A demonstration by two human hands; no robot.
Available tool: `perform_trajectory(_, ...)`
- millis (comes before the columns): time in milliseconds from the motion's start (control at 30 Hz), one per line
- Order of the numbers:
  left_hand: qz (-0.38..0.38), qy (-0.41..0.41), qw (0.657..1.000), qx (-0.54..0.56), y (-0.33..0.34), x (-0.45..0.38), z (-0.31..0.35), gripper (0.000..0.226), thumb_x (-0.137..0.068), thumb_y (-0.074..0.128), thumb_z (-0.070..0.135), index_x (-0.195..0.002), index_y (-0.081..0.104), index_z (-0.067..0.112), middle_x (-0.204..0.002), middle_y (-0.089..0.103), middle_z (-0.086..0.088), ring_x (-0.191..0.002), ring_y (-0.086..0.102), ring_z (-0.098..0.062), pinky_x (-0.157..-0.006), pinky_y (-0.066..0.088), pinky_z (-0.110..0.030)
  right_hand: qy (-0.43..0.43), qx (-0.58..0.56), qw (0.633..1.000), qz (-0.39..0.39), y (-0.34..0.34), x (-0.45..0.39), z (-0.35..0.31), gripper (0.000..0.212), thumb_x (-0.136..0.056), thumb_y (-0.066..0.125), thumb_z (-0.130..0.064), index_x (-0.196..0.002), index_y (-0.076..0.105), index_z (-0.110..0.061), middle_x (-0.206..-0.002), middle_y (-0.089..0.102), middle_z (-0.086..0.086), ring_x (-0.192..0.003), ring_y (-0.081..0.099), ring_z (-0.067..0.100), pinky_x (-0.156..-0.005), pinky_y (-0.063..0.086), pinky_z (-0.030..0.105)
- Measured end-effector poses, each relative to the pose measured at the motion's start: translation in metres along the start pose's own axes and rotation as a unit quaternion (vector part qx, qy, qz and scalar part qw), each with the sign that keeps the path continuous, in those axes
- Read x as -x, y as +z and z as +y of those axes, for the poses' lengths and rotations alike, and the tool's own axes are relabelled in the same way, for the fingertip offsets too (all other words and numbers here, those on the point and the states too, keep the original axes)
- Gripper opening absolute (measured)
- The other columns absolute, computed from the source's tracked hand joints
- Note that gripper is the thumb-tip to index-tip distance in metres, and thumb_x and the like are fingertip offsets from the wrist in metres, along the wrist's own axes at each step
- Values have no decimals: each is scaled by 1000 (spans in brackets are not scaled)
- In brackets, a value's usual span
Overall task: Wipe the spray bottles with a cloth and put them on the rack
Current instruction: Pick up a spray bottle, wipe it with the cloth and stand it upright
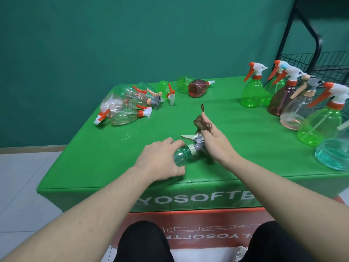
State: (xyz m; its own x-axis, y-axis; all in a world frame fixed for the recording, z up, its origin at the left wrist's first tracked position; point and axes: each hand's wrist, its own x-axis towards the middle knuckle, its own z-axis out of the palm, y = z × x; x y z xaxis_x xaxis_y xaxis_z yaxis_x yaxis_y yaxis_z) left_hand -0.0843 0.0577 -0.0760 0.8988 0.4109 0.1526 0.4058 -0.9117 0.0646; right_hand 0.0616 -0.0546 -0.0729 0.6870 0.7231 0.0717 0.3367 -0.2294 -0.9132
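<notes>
- Head view, work in hand: your left hand [160,159] lies over the body of a teal spray bottle [182,155], which is on its side on the green tabletop [113,157] near the front edge; the fingers curl round the body and hold it down
- Head view, cloth: your right hand [213,140] pinches a small brown cloth [201,123] against the grey spray head [199,142] of that bottle; one finger sticks up clear of the cloth
- Head view, stock still lying down: a cluster of lying bottles [128,108] sits at the far left of the tabletop, and a green and a brown one [197,87] lie near the far edge
- Head view, upright stock: a row of standing bottles [252,87] runs along the right side of the tabletop, just in front of the black wire rack [319,61]
- Handling, judged: the bottle looks empty, thin-walled and light, so it will likely roll or flex under pressure; grip it round the body to steady it
- Handling, judged: the trigger and nozzle are thin plastic parts; wipe them gently, and lift by the neck below the collar when you carry the bottle to the rack
</notes>
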Motion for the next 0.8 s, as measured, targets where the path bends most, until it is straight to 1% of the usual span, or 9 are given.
perform_trajectory(100,5,-12,1000,3,2,-2,-1,70,-82,67,59,-144,43,37,-121,59,6,-103,61,-20,-84,51,-32,8,-8,1000,12,7,4,2,64,-104,38,-17,-156,23,-50,-115,59,-18,-90,53,12,-77,43,25)
perform_trajectory(200,3,-30,1000,9,4,-5,-1,69,-80,68,60,-141,45,37,-117,60,6,-95,59,-18,-80,51,-31,-5,-3,1000,14,12,12,4,62,-106,36,-18,-158,17,-48,-127,53,-18,-103,56,16,-84,43,27)
perform_trajectory(333,-8,-60,998,18,2,-11,-2,70,-79,70,61,-141,46,37,-119,61,6,-93,62,-20,-79,54,-32,-5,3,1000,-3,13,20,6,61,-107,38,-18,-157,21,-47,-148,50,-13,-109,49,5,-77,35,9)
perform_trajectory(433,-16,-68,997,14,1,-13,0,72,-80,71,60,-143,45,37,-117,61,6,-90,62,-18,-73,50,-30,-14,5,1000,-12,8,30,9,57,-108,39,-19,-156,27,-46,-147,51,-14,-119,52,5,-77,32,-8)
perform_trajectory(533,-22,-84,996,19,-2,-16,0,70,-80,71,59,-141,46,37,-112,61,7,-89,62,-18,-71,51,-30,-32,4,999,-23,-3,39,10,54,-107,41,-18,-150,33,-51,-129,57,-18,-114,62,7,-99,43,15)
perform_trajectory(633,-31,-88,995,34,-4,-16,-1,71,-80,71,59,-143,45,37,-112,60,7,-89,63,-18,-74,56,-32,-12,-61,998,-6,-17,39,6,52,-106,43,-17,-151,39,-43,-136,55,-20,-112,58,-4,-110,40,20)
perform_trajectory(667,-31,-85,995,37,-4,-15,-1,70,-81,71,58,-143,45,37,-110,59,7,-88,62,-17,-73,55,-31,4,-83,996,12,-20,36,6,50,-106,42,-16,-150,43,-40,-136,59,-17,-115,60,0,-110,42,27)
perform_trajectory(767,-30,-70,996,39,-4,-10,-1,68,-82,70,58,-141,45,38,-111,58,8,-86,61,-15,-68,50,-28,66,-190,978,63,-25,24,2,48,-104,37,-8,-141,53,-33,-111,71,-8,-86,70,5,-85,58,29)
perform_trajectory(800,-27,-64,997,37,-3,-9,-1,67,-82,70,58,-141,45,38,-114,58,8,-87,61,-16,-69,49,-28,80,-224,968,77,-26,18,1,48,-103,35,-6,-138,54,-33,-107,72,-4,-82,70,11,-85,60,33)
